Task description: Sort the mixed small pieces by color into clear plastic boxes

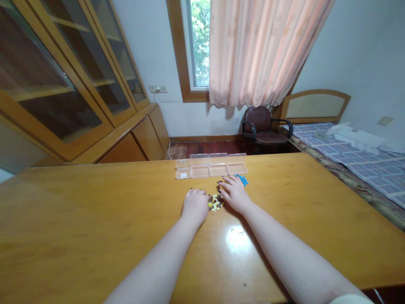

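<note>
A small pile of yellow and dark brown pieces (215, 203) lies on the table between my two hands; the pieces are too small to name. My left hand (195, 204) rests at the pile's left edge, palm down, with its fingers loosely bent and nothing visible in them. On the other side, my right hand (234, 193) lies palm down with its fingers apart, close to some dark pieces (219, 185). Several small blue pieces (243, 180) sit just beyond it, partly covered by the fingers. Behind both hands, a row of clear plastic boxes (200, 172) stands with lids raised.
The wooden table (95, 228) fills the foreground. A few tiny bits (233, 230) lie nearer me. Beyond the far edge are a brown armchair (262, 122) and a bed (363, 156); a glass-fronted cabinet (104, 122) stands at the left.
</note>
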### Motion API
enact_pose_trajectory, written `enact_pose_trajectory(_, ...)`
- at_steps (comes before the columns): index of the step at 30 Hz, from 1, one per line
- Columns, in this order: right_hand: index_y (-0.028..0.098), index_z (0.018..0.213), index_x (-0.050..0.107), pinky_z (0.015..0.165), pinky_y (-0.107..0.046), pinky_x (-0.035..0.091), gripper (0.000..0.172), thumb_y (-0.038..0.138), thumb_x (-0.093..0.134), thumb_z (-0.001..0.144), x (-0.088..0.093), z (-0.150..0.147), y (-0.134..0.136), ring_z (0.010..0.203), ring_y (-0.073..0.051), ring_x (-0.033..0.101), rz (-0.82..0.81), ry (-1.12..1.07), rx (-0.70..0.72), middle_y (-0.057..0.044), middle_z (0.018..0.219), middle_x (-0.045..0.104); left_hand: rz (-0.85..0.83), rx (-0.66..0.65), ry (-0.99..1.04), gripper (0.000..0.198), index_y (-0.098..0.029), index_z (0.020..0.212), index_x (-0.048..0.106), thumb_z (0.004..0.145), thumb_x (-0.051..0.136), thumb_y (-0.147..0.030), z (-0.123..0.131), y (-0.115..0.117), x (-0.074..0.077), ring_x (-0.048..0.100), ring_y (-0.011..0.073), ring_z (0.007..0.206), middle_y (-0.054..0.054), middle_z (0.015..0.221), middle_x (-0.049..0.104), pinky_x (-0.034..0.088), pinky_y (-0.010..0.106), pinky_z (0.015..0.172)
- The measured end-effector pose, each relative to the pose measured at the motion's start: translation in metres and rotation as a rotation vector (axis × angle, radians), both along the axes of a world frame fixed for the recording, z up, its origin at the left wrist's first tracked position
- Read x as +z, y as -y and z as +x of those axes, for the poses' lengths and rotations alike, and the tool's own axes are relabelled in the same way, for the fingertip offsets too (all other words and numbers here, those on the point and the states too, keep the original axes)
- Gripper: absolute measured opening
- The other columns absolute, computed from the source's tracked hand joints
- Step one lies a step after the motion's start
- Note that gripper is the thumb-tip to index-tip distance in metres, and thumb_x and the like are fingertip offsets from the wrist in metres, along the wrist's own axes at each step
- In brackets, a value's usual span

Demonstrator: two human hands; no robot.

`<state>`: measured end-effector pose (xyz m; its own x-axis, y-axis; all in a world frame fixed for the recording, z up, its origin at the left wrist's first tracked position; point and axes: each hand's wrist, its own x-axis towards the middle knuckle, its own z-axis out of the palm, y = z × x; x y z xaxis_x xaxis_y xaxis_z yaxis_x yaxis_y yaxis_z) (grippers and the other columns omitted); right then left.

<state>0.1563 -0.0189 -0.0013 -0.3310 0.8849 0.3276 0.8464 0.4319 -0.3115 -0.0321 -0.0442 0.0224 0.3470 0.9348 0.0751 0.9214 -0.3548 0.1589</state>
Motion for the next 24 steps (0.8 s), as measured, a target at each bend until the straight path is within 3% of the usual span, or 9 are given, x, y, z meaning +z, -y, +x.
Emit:
enact_pose_trajectory(3,0.022,0.105,0.07,0.09,-0.034,0.04,0.03,0.026,0.044,0.091,0.004,0.003,0.0,0.095,-0.02,0.057,-0.026,-0.028,-0.002,-0.008,0.101,0.069,0.014,0.021,-0.006,0.031,-0.026,0.104,0.07,0.084,0.049,-0.016,0.002,0.001,-0.006,0.053,0.0288,0.114,0.009,0.114,0.066,0.031,0.051,0.103)
enact_pose_trajectory(7,0.021,0.087,0.073,0.071,-0.027,0.041,0.033,0.029,0.041,0.091,0.011,0.005,0.004,0.072,-0.017,0.06,-0.113,0.043,0.03,-0.005,0.076,0.07,-0.002,0.066,0.017,0.04,-0.028,0.118,0.063,0.082,0.05,-0.017,0.001,-0.006,-0.018,0.046,0.0286,0.123,0.008,0.127,0.059,0.027,0.051,0.107)
enact_pose_trajectory(11,0.023,0.083,0.073,0.067,-0.025,0.039,0.034,0.03,0.041,0.091,0.016,0.006,0.007,0.071,-0.016,0.062,-0.145,0.1,0.066,-0.003,0.076,0.072,0.002,0.05,0.066,0.043,-0.03,0.123,0.059,0.082,0.051,-0.019,-0.002,-0.012,-0.022,0.046,0.0271,0.123,0.008,0.132,0.055,0.027,0.051,0.107)
enact_pose_trajectory(16,0.022,0.073,0.073,0.063,-0.024,0.038,0.037,0.031,0.041,0.091,0.015,0.006,0.006,0.066,-0.015,0.062,-0.179,0.128,0.064,-0.003,0.069,0.071,0.051,-0.054,0.114,0.025,-0.032,0.095,0.073,0.084,0.054,-0.02,-0.005,-0.009,-0.012,0.052,0.0235,0.116,0.003,0.12,0.064,0.027,0.048,0.108)
enact_pose_trajectory(20,0.024,0.095,0.073,0.071,-0.024,0.043,0.032,0.029,0.042,0.089,0.013,0.006,0.006,0.078,-0.016,0.065,-0.206,0.048,0.12,-0.003,0.087,0.074,0.038,-0.068,0.088,0.021,-0.03,0.085,0.075,0.083,0.057,-0.019,-0.004,-0.004,-0.004,0.052,0.0245,0.116,0.002,0.113,0.068,0.025,0.049,0.109)
enact_pose_trajectory(24,0.025,0.114,0.067,0.076,-0.025,0.044,0.035,0.026,0.045,0.087,0.013,0.004,0.006,0.084,-0.016,0.066,-0.255,0.003,0.198,-0.004,0.097,0.073,0.008,-0.056,0.048,0.021,-0.029,0.089,0.074,0.083,0.057,-0.018,-0.003,-0.003,-0.002,0.052,0.0253,0.115,0.002,0.114,0.067,0.024,0.051,0.108)
